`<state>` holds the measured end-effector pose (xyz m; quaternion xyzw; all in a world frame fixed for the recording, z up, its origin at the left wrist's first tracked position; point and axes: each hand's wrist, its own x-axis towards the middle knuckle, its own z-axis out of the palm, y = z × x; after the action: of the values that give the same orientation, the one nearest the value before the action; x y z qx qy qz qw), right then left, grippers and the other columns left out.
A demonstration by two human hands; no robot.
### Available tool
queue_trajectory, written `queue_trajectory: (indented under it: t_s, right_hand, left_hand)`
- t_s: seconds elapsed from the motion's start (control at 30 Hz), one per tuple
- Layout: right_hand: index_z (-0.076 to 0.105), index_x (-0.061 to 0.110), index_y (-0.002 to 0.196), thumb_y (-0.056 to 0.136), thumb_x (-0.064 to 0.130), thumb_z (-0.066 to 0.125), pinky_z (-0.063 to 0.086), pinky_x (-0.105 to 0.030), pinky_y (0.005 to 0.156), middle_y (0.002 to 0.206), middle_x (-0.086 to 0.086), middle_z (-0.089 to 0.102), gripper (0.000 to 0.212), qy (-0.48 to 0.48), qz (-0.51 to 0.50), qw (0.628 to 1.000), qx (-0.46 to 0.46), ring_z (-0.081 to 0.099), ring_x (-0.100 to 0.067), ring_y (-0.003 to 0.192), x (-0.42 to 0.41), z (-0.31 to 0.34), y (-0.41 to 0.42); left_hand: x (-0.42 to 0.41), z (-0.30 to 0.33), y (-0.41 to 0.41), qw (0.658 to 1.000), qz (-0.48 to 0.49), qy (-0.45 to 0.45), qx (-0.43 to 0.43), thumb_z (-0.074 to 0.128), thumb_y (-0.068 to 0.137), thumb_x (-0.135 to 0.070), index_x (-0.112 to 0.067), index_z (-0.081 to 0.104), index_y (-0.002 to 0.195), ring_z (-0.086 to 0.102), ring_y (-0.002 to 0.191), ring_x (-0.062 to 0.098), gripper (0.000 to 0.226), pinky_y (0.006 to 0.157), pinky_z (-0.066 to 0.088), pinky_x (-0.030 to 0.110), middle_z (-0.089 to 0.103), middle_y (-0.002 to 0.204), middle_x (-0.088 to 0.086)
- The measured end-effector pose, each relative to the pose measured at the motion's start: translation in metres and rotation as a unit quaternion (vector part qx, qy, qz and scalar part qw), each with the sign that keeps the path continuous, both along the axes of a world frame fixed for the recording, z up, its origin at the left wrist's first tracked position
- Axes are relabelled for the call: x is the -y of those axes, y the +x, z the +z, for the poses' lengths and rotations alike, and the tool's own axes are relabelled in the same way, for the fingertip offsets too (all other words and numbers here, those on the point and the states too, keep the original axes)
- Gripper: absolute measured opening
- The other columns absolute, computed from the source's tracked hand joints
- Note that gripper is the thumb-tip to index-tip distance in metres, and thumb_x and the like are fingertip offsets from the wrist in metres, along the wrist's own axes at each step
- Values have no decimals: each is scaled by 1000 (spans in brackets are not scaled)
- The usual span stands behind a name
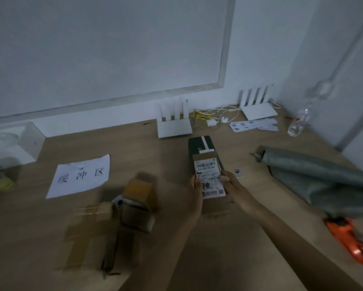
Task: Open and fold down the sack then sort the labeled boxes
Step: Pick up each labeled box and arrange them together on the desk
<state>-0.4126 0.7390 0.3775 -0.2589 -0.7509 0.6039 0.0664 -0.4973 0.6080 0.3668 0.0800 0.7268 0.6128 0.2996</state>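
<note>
Holding: both hands are gripping one labeled box (211,181) above the middle of the table (249,259), label turned up toward the camera.
Left hand: the left hand (196,193) is curling round the box's left edge, thumb lying on the label.
Right hand: the right hand (231,185) is clasping the right edge, fingers wrapping round the side.
Box: the white shipping label is showing a barcode and one big handwritten character; a dark green box (200,144) is lying just behind it, and I cannot tell whether the two are touching.
Sack: the grey sack (314,177) is lying flat at the right of the table, mouth end toward the middle; it is not looking folded down, and whether it is open is hard to say.
Progress: by my reckoning the sorting is under way, with this box being read and not yet placed.
Left to do: more cardboard boxes (138,204) are sitting blurred at the left front, seemingly waiting for their turn.
Sorting spot: a paper sign (79,175) with three handwritten characters is lying flat left of the boxes, nothing on it.
Around: two white routers (174,124) and yellow cables are lining the wall, a water bottle (298,122) is standing far right, and an orange tool (348,238) is lying near the right edge.
In the way: the blurred boxes are sitting between the held box and the sign, so a move that way is looking like it needs a lift over them.
</note>
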Motion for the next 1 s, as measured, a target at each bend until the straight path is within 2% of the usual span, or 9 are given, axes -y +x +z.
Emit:
queue_trajectory:
  t_s: [0.1, 0.2, 0.3, 0.37, 0.57, 0.73, 0.87, 0.9, 1.0]
  right_hand:
    - [46, 42, 115, 98, 47, 35, 48, -10, 70, 108, 21, 62, 20, -10, 6, 999, 30, 63, 6, 94, -6, -21, 19]
    - [49, 40, 108, 95, 48, 41, 53, -16, 71, 113, 5, 66, 17, -55, -20, 997, 51, 66, 3, 89, -13, -41, 27]
    - [52, 34, 99, 99, 40, 39, 51, -14, 60, 95, 13, 67, 14, -76, -35, 993, 82, 67, 0, 83, -17, -53, 30]
    - [51, 34, 96, 101, 39, 37, 49, -18, 62, 97, 13, 65, 15, -74, -31, 992, 99, 65, -4, 86, -21, -63, 30]
    - [50, 33, 95, 103, 33, 35, 47, -15, 61, 96, 12, 62, 17, -99, -21, 989, 109, 61, -2, 85, -30, -95, 25]
    - [54, 30, 102, 101, 34, 39, 53, -17, 63, 99, 5, 66, 15, -112, -13, 989, 95, 67, -6, 86, -38, -115, 22]
    - [50, 20, 125, 89, 56, 51, 59, -34, 77, 112, -4, 67, 51, -123, -9, 987, 104, 70, -16, 93, -43, -135, 20]
    - [47, 21, 126, 87, 57, 52, 59, -34, 76, 113, -4, 66, 52, -124, -12, 986, 112, 69, -17, 94, -42, -137, 20]
    - [47, 35, 107, 94, 45, 48, 57, -31, 75, 108, -3, 65, 16, -127, -21, 986, 106, 67, -16, 92, -41, -144, 17]
  left_hand:
    - [-8, -27, 17, 998, -26, -31, 51, 40, 78, -77, -36, 53, 118, 65, 101, 16, 58, 91, 52, 43, 67, 112, -3]
    - [-21, -94, 17, 995, -49, -61, 62, 39, 58, -94, -46, 56, 108, 70, 94, 14, 72, 84, 56, 44, 70, 108, -5]
    - [-28, -89, 23, 993, -79, -54, 72, 39, 79, -78, -38, 54, 115, 70, 94, 15, 55, 81, 57, 41, 69, 112, -1]
    - [-32, -85, 24, 992, -90, -38, 77, 34, 93, -63, -33, 49, 123, 69, 95, 14, 45, 75, 55, 33, 67, 112, -1]
    - [-42, -110, 23, 989, -98, -79, 82, 29, 94, -62, -32, 46, 128, 62, 96, 10, 49, 75, 48, 30, 62, 109, -8]
    - [-52, -123, 25, 990, -83, -83, 83, 29, 98, -54, -23, 43, 136, 60, 95, 6, 51, 70, 45, 23, 61, 114, -3]
    - [-58, -130, 24, 989, -79, -90, 85, 31, 97, -54, -19, 46, 131, 61, 97, 10, 51, 74, 48, 23, 62, 114, -2]
    - [-59, -134, 23, 990, -77, -86, 76, 31, 97, -55, -19, 47, 132, 61, 98, 11, 53, 76, 48, 24, 62, 116, 0]
    - [-61, -143, 23, 991, -79, -94, 55, 30, 96, -58, -21, 47, 134, 62, 99, 11, 56, 76, 49, 24, 63, 119, 2]
